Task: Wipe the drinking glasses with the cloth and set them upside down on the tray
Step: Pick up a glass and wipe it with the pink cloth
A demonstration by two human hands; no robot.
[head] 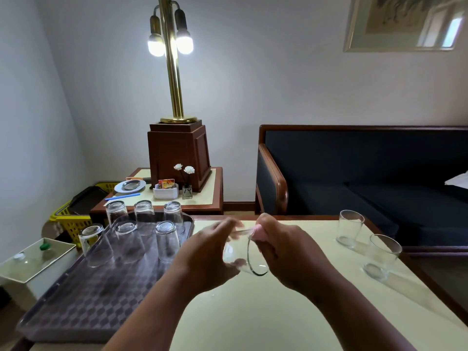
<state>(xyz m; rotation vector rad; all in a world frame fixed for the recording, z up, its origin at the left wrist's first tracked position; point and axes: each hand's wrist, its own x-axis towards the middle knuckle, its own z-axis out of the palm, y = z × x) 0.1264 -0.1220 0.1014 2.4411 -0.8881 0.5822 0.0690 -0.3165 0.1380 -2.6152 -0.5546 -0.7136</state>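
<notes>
Two limbs are noted, both bare up to the frame edge. The left forearm (152, 310) is logged at 7 o'clock, the right forearm (354, 312) at 5 o'clock. The left hand (210, 252) and right hand (286, 252) are seen uncovered.

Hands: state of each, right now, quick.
Left hand: holding the drinking glass, fingers curled round it.
Right hand: gripping the pink cloth at the glass's rim.

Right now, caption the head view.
Left hand holds a clear drinking glass; right hand grips a pink cloth at its rim.
</notes>
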